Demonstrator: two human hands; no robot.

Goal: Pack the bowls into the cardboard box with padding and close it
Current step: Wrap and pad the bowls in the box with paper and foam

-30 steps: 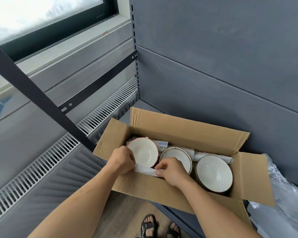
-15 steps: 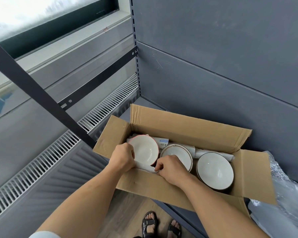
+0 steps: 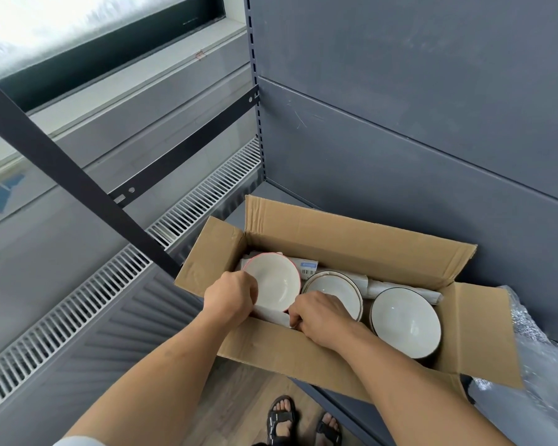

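Note:
An open cardboard box (image 3: 351,246) stands on a dark grey shelf with its flaps up. Three white bowls sit in a row inside: a pink-rimmed bowl (image 3: 276,281) at the left, a brown-rimmed bowl (image 3: 331,284) in the middle and a dark-rimmed bowl (image 3: 405,320) at the right. White padding paper (image 3: 273,315) lies between the bowls and the near wall; more rolled paper (image 3: 400,289) lies behind them. My left hand (image 3: 229,296) and my right hand (image 3: 319,313) both grip the near strip of paper, fingers curled down into the box.
Crumpled clear plastic wrap (image 3: 535,365) lies on the shelf right of the box. A dark diagonal brace (image 3: 78,188) and the shelf's upright post (image 3: 258,123) stand to the left. A radiator grille (image 3: 110,278) runs below the window. My sandalled feet (image 3: 303,420) show on the wooden floor.
Both hands have pushed the white paper lower along the near wall, and my right hand has shifted slightly towards the left hand. The bowls have stayed in place.

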